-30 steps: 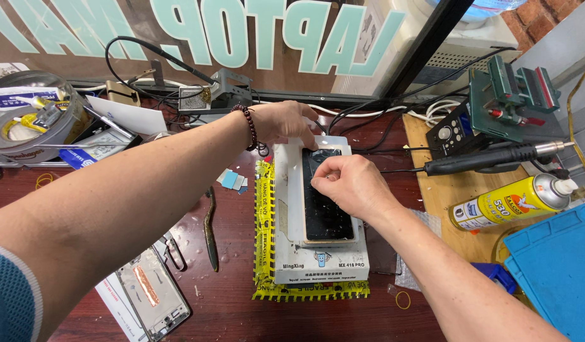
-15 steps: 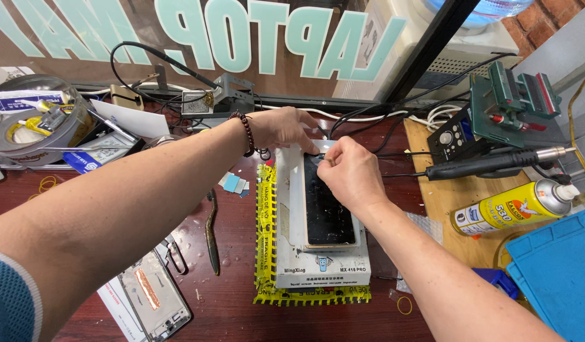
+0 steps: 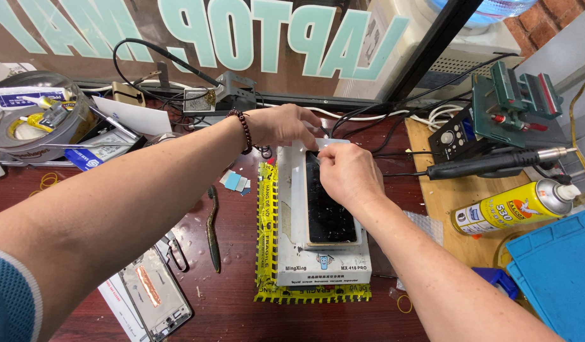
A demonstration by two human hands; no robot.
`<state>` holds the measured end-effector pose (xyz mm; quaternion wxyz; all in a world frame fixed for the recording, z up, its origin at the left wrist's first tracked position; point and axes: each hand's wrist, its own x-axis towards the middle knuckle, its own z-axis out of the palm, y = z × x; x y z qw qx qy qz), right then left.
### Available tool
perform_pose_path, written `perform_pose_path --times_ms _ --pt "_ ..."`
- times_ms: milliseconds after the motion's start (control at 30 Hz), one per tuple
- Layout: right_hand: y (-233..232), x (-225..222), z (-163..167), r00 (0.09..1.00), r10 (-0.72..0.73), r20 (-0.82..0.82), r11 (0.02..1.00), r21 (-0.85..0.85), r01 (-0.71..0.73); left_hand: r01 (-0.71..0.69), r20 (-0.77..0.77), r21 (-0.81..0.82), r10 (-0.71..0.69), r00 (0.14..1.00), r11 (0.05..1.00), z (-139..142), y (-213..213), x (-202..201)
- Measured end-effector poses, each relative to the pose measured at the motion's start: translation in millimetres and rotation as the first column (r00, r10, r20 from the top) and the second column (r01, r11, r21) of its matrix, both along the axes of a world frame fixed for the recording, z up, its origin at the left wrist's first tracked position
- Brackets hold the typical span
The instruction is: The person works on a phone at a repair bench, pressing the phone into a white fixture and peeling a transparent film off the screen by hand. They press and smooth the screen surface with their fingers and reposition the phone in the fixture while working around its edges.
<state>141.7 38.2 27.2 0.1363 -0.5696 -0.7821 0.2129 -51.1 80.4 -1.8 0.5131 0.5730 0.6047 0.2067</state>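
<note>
The right hand (image 3: 348,174) covers the top of the phone (image 3: 327,206), so its fingertips' grip there cannot be told. Right of the phone, the blue mat (image 3: 555,272) is cut off by the picture's edge.

The dark wooden bench (image 3: 232,297) carried a white machine (image 3: 321,263), phone frame (image 3: 158,297), spray can (image 3: 511,207), blue mat (image 3: 555,272) and tape roll (image 3: 26,130)

Brightness: high, even daylight across bench.
Source: diffuse, from front/above thru window (image 3: 254,38); no hard beam.
Shadows: soft, short, under left hand (image 3: 283,123) and right hand (image 3: 349,174).
Glare: sheen on phone screen (image 3: 327,202), dark tabletop (image 3: 229,285), spray can (image 3: 511,209).
Focus: sharp at centre; near forearms slightly soft.
Distortion: wide-angle; edges bowed, forearms stretched.
</note>
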Motion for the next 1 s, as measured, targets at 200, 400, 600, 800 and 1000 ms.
perform_pose_path --times_ms 200,400,600,800,1000 --pt "-1 -6 8 0.990 -0.036 0.138 0.992 -0.115 0.052 0.013 -0.050 0.002 -0.013 0.999 1.000 0 1 5" --pt "0 -7 4 0.995 -0.078 0.060 0.996 -0.031 0.080 0.005 -0.067 -0.003 -0.005 0.998 1.000 2 2 7" --pt "0 -4 -3 0.995 -0.065 0.080 0.998 -0.020 0.067 -0.032 -0.060 -0.025 0.030 0.998 0.999 5 2 8" --pt "-4 2 -12 0.997 0.079 0.011 0.986 0.148 -0.080 -0.033 -0.116 -0.014 0.032 0.993 0.999 6 2 7" --pt "-8 13 -15 0.993 0.116 -0.015 0.987 0.115 -0.113 -0.059 -0.072 -0.020 0.057 0.996 0.998 7 3 8"
